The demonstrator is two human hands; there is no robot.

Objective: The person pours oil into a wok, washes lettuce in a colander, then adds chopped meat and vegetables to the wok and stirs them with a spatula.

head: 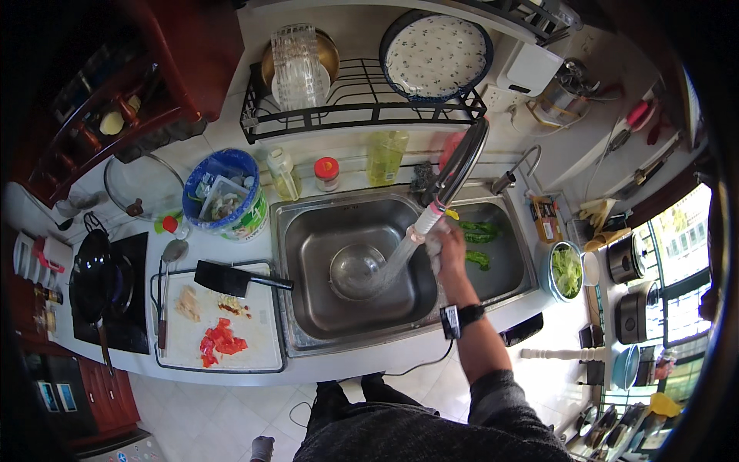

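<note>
My right hand (449, 249) is beside the faucet's spray head (425, 222), over the divider between two steel basins. Something pale shows at its fingers; whether it grips anything is unclear. Water runs from the spray head into a round metal bowl (357, 271) in the large basin (312, 312). Green peppers (478, 232), apparently, lie in the small basin. My left hand (262, 449), with a pale covering, hangs low at the bottom edge, away from the counter. A black cleaver (222, 279) lies across the white cutting board (260, 346), above chopped red pieces (222, 342).
A wok (92, 277) stands on the hob at left. Behind the board is a blue-rimmed bucket (222, 222) of scraps. A bowl of leafy greens (567, 271) sits right of the sink. Above hangs a black dish rack (369, 112); bottles line the back wall.
</note>
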